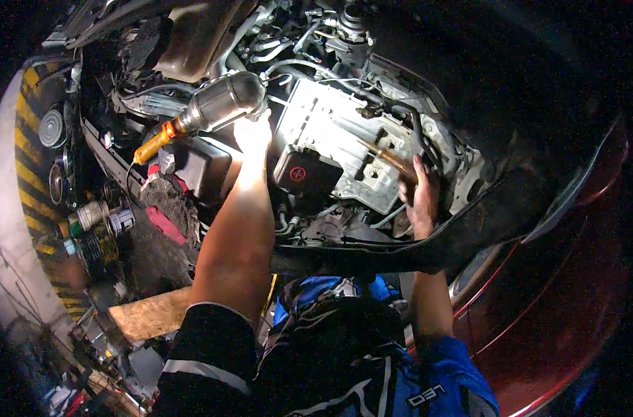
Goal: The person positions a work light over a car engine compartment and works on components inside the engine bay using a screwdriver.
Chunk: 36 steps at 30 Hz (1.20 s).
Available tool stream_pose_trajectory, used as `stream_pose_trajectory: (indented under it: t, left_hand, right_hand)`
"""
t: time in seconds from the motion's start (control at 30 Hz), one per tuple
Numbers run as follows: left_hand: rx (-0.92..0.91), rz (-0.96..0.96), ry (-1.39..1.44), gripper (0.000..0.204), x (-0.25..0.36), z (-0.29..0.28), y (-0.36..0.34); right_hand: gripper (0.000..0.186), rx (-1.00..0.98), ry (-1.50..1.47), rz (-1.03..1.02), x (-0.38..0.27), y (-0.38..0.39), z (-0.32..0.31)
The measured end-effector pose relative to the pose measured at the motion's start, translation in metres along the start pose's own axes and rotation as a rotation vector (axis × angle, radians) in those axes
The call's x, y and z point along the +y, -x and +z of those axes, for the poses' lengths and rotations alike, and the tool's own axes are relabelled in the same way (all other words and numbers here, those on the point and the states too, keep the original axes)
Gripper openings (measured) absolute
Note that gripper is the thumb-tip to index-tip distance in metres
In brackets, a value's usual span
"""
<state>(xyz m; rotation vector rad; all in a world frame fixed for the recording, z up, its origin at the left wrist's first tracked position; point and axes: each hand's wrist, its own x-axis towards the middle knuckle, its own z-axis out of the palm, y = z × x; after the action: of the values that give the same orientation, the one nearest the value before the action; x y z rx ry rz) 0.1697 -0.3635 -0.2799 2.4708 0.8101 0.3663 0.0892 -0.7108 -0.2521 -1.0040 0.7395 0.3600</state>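
Under the lamp's glare, my left hand [254, 132] is beside the head of a work lamp [226, 101] with an orange handle. Its fingers are washed out and partly hidden by the lamp, so I cannot tell their grip. My right hand [422, 198] is closed around the near end of a slim brownish rod-like tool [391, 158], whose exact kind is unclear. The tool slants over a pale flat-topped box [323, 121] in the engine bay. A black cover [306, 174] with a red round mark sits at the box's near left corner.
Hoses and cables [413, 118] run behind the pale box. The bay's dark front edge [372, 257] crosses below my forearms. Red bodywork [545, 299] lies at right. A wooden board [150, 314] and a yellow-and-black striped edge [35, 181] are at left, with several loose parts.
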Motion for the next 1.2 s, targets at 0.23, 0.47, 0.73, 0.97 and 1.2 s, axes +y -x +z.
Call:
stream_pose_trajectory:
  t: [0.23,0.47,0.73,0.97,1.2]
  left_hand:
    - [0.01,0.009,-0.006,0.052,-0.012,0.004,-0.008]
    - [-0.013,-0.033,-0.044,0.064,-0.024,0.002,-0.013]
    - [0.021,0.039,-0.006,0.049,-0.016,0.003,-0.009]
    - [0.021,0.01,0.108,0.043,-0.011,-0.002,-0.005]
    - [0.027,0.019,0.029,0.051,-0.012,0.005,-0.006]
  right_hand:
    - [0.01,-0.123,0.36,-0.444,0.011,-0.009,-0.012]
    - [0.021,0.004,0.251,-0.369,0.015,0.0,0.003]
    - [0.021,-0.151,0.512,-0.518,0.009,0.002,-0.006]
    - [0.018,-0.026,0.121,-0.03,0.017,-0.001,-0.013]
    - [0.014,-0.144,0.442,-0.604,0.022,0.002,-0.013]
